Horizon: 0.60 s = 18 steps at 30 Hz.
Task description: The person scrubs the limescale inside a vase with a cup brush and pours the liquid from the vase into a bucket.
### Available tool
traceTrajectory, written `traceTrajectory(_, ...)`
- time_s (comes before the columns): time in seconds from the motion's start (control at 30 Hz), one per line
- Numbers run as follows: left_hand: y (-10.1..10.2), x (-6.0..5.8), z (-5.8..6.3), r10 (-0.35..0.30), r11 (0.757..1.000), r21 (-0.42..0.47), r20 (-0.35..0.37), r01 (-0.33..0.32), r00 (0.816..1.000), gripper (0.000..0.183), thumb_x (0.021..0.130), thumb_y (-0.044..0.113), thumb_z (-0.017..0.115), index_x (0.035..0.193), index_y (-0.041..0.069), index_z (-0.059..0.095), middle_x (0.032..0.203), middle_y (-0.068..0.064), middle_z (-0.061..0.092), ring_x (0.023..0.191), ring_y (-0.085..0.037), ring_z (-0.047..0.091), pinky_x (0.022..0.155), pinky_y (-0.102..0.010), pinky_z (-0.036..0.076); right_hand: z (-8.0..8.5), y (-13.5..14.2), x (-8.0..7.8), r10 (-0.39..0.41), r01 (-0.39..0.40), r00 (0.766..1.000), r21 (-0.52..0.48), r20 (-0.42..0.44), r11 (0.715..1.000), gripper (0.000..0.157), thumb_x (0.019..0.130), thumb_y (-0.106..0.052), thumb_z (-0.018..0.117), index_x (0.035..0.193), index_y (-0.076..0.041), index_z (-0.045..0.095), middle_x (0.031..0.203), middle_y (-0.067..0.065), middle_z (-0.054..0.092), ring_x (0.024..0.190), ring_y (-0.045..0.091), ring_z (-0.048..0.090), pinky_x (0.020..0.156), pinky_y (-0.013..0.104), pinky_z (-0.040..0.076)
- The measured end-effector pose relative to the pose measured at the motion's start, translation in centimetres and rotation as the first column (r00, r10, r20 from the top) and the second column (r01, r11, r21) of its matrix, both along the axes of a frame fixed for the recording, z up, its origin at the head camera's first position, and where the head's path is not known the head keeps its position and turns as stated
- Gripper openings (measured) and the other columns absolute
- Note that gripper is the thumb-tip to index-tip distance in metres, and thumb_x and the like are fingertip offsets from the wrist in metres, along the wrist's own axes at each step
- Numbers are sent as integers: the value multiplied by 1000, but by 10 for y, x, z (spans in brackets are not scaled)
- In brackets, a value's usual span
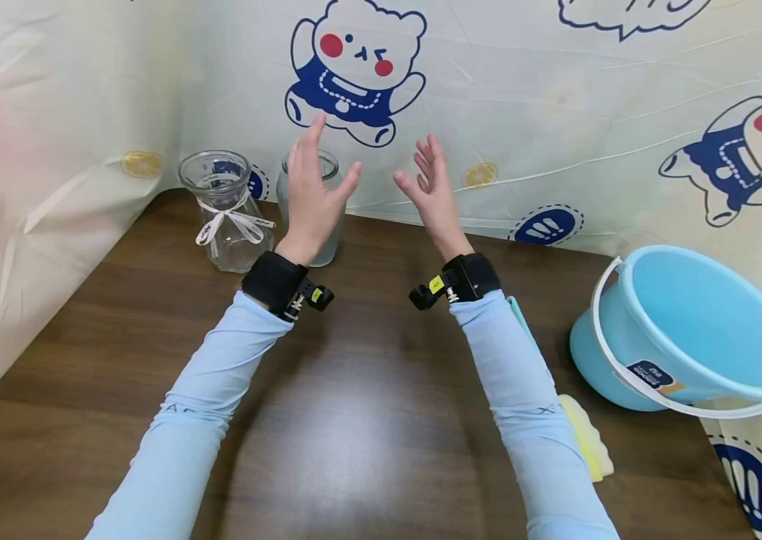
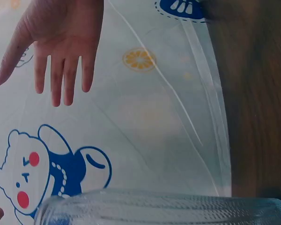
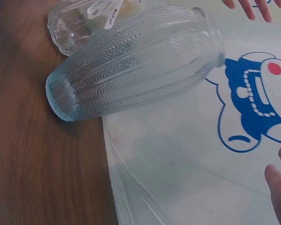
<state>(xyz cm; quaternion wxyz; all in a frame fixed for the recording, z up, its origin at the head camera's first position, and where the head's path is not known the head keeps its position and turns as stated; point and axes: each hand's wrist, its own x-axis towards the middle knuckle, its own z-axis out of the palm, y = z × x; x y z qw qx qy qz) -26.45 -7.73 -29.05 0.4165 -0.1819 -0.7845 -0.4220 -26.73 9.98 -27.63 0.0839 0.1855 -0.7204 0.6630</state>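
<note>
My left hand [image 1: 313,195] is raised with spread, nearly straight fingers and holds nothing. In the head view it overlaps a tall textured glass vase [image 1: 330,244], hiding part of it. The right wrist view shows this vase [image 3: 136,65] whole, ribbed and bluish at the base, standing apart from both hands. Beside it is a shorter clear glass vase [image 1: 222,244] with a white ribbon bow [image 1: 235,221] at its neck. My right hand [image 1: 433,195], also raised and empty, faces the left one with its fingers loosely extended. In the left wrist view the right palm [image 2: 68,28] shows.
A light blue bucket [image 1: 613,352] with a white handle stands at the right of the brown wooden table [image 1: 367,390]. A yellow sponge [image 1: 586,439] lies partly under my right sleeve, near a teal edge [image 1: 519,315]. A printed curtain [image 1: 523,82] hangs behind.
</note>
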Motion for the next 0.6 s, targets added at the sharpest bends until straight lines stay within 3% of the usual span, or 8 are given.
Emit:
traceTrajectory(0.1,-9,1,-3,45,999,16,25,-45,999,67,86,35,58,138,3,32,139,-12,39,126,-20,30,104,-33,22,-7,-8,-8,25,-25,999,6,25,1000,79,87,-13,58,146,-9,6,150,8,19,135,16,22,109,36,18)
traceTrajectory(0.23,-17,1,-8,67,996,52,115,-74,991,70,86,37,58,141,7,28,142,-6,34,127,-15,25,104,-30,20,-22,-15,-23,54,-54,997,3,51,999,83,85,-12,60,147,-12,5,150,7,17,135,17,21,109,36,19)
traceTrajectory(0.43,-27,1,-17,70,986,127,281,-110,957,76,84,41,59,144,13,21,145,-1,27,130,-8,18,105,-25,17,-40,-30,-34,69,-78,991,74,113,994,84,87,-15,59,147,-14,0,150,7,16,135,20,20,107,33,23)
traceTrajectory(0.6,-32,-2,-24,76,977,160,358,-141,931,84,81,48,60,145,14,16,148,2,20,132,-7,15,105,-23,15,-51,-42,-35,77,-106,982,164,170,981,85,88,-18,59,146,-14,-3,150,8,14,136,19,18,105,30,27)
